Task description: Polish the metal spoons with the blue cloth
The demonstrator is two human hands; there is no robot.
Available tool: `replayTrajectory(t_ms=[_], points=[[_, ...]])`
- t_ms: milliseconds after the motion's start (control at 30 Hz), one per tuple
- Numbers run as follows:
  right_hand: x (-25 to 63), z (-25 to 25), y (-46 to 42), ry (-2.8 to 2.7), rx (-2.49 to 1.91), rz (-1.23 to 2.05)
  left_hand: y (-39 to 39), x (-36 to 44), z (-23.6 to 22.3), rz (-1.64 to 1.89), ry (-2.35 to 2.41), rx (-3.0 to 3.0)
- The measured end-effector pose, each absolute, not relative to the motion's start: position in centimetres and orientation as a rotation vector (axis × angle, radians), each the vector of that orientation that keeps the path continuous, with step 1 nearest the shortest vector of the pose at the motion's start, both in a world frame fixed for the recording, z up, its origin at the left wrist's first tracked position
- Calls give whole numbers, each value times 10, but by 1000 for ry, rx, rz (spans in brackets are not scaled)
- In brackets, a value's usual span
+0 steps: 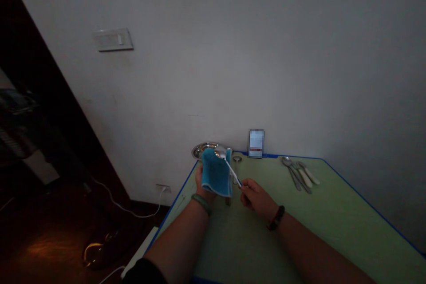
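The left hand (203, 182) stands near the back left corner of the green-topped bench (346, 213), holding a folded blue towel (215, 174) upright. The towel has a pale trim and hides most of the hand. The right hand (256, 197) is almost closed, pinching the white handle of a metal spoon (233, 169) between thumb and fingers. The spoon's bowl lies against the top of the towel. A green bangle (201, 203) circles the left wrist, and a dark beaded bracelet (276, 218) circles the right.

Behind the towel, at the back edge of the bench, sits a round steel dish (204, 150), partly hidden. Just to its right, a second spoon (237, 165) lies on the bench, close to the first spoon's handle. A blurred upright card (256, 143) stands against the wall at the back edge. Toward the back right corner, a spoon, a fork and cream-handled knives form a cutlery group (299, 175), lying side by side and well apart from the hands. Blue tape (369, 206) runs along the bench's edges. Off the left edge, a white cable (133, 213) runs from a wall socket (163, 188) down to the dark wooden floor (49, 239).
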State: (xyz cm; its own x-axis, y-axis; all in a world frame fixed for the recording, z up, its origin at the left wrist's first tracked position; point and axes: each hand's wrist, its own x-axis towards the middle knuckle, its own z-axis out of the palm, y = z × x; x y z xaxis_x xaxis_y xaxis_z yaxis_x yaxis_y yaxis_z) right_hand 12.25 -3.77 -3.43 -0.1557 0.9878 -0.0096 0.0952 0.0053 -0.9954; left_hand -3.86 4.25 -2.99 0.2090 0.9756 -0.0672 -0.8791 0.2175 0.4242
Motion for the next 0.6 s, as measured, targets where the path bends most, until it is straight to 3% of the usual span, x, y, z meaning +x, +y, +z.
replayTrajectory(t_ms=[600], points=[[143, -31, -15, -1530, -1491, 1101, 30, -31, -8, 1294, 400, 285]])
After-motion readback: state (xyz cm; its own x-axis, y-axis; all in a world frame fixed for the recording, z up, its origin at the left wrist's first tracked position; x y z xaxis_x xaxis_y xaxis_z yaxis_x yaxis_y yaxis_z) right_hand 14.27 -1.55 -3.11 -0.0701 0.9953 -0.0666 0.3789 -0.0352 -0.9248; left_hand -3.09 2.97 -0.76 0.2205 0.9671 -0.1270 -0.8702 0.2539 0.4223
